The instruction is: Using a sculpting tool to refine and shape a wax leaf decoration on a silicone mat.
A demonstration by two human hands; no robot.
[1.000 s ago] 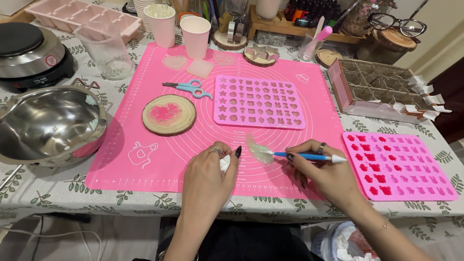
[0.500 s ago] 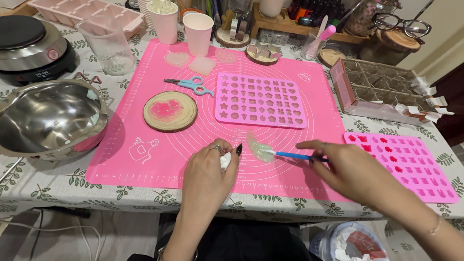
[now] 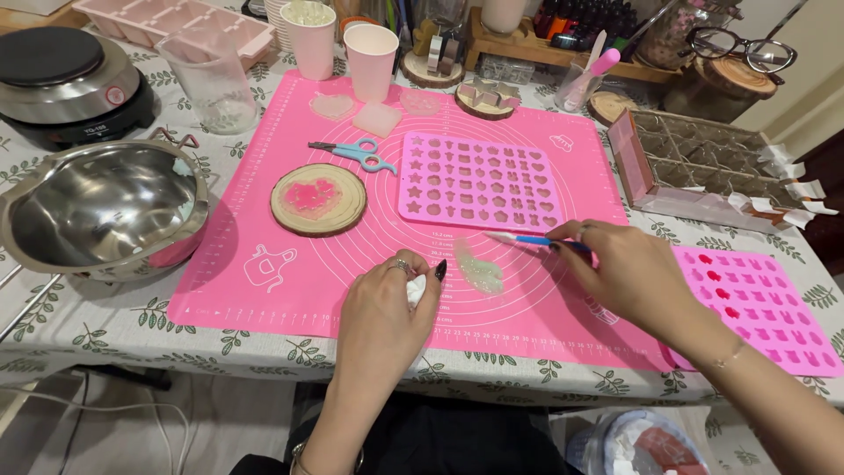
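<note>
While the left hand [image 3: 387, 303] still clutches a white wad, the right hand [image 3: 629, 273] has lifted its thin blue tool [image 3: 527, 238] off the pale glittery blob [image 3: 479, 268] on the smooth pink mat [image 3: 264, 220].

Leaf-print surface [image 3: 114, 330] carrying a pink mat [image 3: 290, 290], a steel bowl [image 3: 101, 211] at its left, a hot plate [image 3: 66, 79] behind, a filled pink mould [image 3: 774, 308] right.

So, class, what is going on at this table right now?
A person sits at a pink silicone mat. The right hand holds a thin blue tool above a pale translucent piece lying on the mat. The left hand pinches something small and white beside it. A pink mould lies just beyond.
</note>
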